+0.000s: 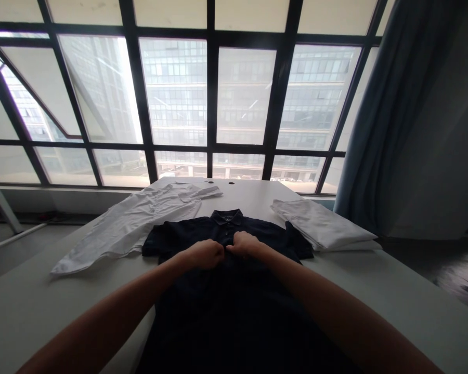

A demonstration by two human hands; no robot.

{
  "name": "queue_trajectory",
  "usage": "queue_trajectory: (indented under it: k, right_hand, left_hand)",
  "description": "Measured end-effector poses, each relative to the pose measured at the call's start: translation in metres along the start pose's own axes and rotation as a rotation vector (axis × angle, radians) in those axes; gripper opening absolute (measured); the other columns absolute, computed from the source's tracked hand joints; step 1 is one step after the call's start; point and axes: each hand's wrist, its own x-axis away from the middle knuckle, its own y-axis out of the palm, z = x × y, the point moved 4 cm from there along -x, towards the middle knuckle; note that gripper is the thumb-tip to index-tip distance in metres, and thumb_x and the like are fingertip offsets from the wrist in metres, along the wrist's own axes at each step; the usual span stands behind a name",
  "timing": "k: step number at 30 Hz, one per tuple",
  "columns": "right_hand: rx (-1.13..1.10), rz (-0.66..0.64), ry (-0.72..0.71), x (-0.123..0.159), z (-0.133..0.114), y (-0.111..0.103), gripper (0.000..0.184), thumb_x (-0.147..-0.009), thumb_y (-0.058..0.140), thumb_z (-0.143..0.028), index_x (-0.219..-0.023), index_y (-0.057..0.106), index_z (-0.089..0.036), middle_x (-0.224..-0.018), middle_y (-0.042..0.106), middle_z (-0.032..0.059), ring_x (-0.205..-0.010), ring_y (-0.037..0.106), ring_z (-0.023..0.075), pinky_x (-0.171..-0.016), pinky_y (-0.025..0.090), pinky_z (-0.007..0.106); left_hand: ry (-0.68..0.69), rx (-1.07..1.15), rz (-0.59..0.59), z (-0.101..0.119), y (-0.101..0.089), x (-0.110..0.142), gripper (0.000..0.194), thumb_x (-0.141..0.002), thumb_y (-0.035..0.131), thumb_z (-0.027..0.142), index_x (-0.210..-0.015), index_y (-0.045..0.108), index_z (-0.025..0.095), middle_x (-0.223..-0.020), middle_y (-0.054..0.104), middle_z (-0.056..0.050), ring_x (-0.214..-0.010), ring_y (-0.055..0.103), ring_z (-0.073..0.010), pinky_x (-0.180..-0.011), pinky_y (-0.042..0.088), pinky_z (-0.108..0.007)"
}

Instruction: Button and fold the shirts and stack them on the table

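A dark navy polo shirt (pixel 234 311) lies spread front side up, its collar (pixel 226 216) at the far end and a short sleeve out to each side. Both my hands meet at the button placket, a little below the collar. My left hand (pixel 207 254) is closed with its fingers curled on the placket's left edge. Just beside it, my right hand (pixel 243 244) pinches the placket from the right. A small button shows above the hands. The fabric between my fingertips is mostly hidden.
A crumpled white garment (pixel 140 218) lies on the white table (pixel 249 195) at the left. Folded white cloth (pixel 323 226) is stacked at the right. Behind the table stand tall windows, with a blue-grey curtain (pixel 378 130) on the right.
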Motion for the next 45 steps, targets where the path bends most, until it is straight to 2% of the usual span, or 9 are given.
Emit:
queue_trajectory:
  k: [2,5,12,18,25,33,37,42,45]
  right_hand:
    - [-0.084,-0.062,0.028,-0.003,0.005,0.001,0.03,-0.083,0.066,-0.039,-0.092,0.072,-0.011,-0.084,0.074,0.0125,-0.061,0.071,0.0241,-0.063,0.056,0.032]
    - [-0.107,-0.031,0.034,-0.003,0.011,0.003,0.028,-0.082,0.065,-0.037,-0.091,0.072,-0.011,-0.082,0.074,0.0125,-0.059,0.07,0.0243,-0.059,0.055,0.032]
    - [-0.029,0.172,-0.091,-0.003,0.014,0.01,0.026,-0.084,0.057,-0.03,-0.098,0.073,-0.015,-0.101,0.074,0.0152,-0.092,0.07,0.0293,-0.073,0.052,0.032]
    - [-0.163,0.22,-0.097,-0.015,0.027,0.02,0.029,-0.09,0.048,-0.032,-0.093,0.073,-0.017,-0.096,0.074,0.0117,-0.089,0.069,0.0237,-0.071,0.045,0.027]
    - [-0.11,0.314,-0.114,-0.006,0.026,0.024,0.029,-0.09,0.048,-0.039,-0.093,0.07,-0.02,-0.094,0.075,0.0105,-0.089,0.069,0.0263,-0.072,0.044,0.031]
    - [-0.047,0.325,-0.059,0.0,0.019,0.026,0.038,-0.096,0.041,-0.047,-0.098,0.067,-0.02,-0.098,0.074,0.0121,-0.091,0.069,0.0271,-0.076,0.046,0.034]
    - [-0.004,0.316,-0.076,0.002,0.019,0.023,0.029,-0.091,0.05,-0.042,-0.099,0.067,-0.02,-0.096,0.074,0.0112,-0.091,0.07,0.0273,-0.075,0.047,0.033]
    - [-0.016,0.264,-0.104,0.001,0.021,0.021,0.039,-0.082,0.06,-0.055,-0.099,0.068,-0.021,-0.098,0.074,0.0102,-0.094,0.069,0.0282,-0.076,0.048,0.033]
    - [-0.034,0.261,-0.098,-0.001,0.023,0.021,0.038,-0.081,0.06,-0.052,-0.1,0.068,-0.021,-0.099,0.074,0.0102,-0.093,0.069,0.0276,-0.076,0.048,0.033]
  left_hand:
    - [-0.121,-0.012,0.075,-0.008,-0.002,-0.02,0.021,-0.086,0.056,0.027,-0.093,0.076,0.022,-0.093,0.073,-0.006,-0.085,0.068,-0.0228,-0.072,0.05,-0.027]
    - [-0.208,0.066,0.115,-0.014,0.002,-0.044,0.02,-0.082,0.062,0.032,-0.092,0.076,0.02,-0.087,0.073,-0.006,-0.077,0.067,-0.0213,-0.065,0.048,-0.025]
    - [-0.263,0.201,0.133,-0.016,0.019,-0.068,0.014,-0.079,0.061,0.018,-0.074,0.072,0.013,-0.07,0.069,-0.005,-0.06,0.06,-0.0149,-0.053,0.04,-0.021]
    - [-0.22,0.215,0.188,-0.018,0.024,-0.066,0.019,-0.089,0.053,0.021,-0.088,0.07,0.013,-0.088,0.072,-0.009,-0.081,0.067,-0.0197,-0.066,0.045,-0.023]
    - [-0.176,-0.202,0.209,0.001,0.029,-0.054,0.027,-0.086,0.051,0.017,-0.109,0.062,0.007,-0.089,0.071,-0.019,-0.089,0.07,-0.0343,-0.077,0.051,-0.04]
    - [-0.168,-0.133,0.223,-0.013,0.028,-0.056,0.032,-0.093,0.042,0.03,-0.09,0.071,0.015,-0.094,0.073,-0.016,-0.09,0.07,-0.0319,-0.077,0.051,-0.038]
    - [-0.178,-0.008,0.265,-0.024,0.028,-0.056,0.03,-0.093,0.044,0.031,-0.09,0.071,0.019,-0.092,0.074,-0.01,-0.091,0.069,-0.0273,-0.077,0.049,-0.033]
    - [-0.17,0.037,0.295,-0.026,0.031,-0.054,0.028,-0.092,0.044,0.031,-0.09,0.071,0.021,-0.091,0.073,-0.006,-0.09,0.068,-0.0244,-0.076,0.047,-0.03]
    - [-0.172,0.038,0.298,-0.025,0.032,-0.054,0.027,-0.092,0.045,0.031,-0.089,0.071,0.022,-0.092,0.074,-0.006,-0.091,0.068,-0.0243,-0.076,0.047,-0.029]
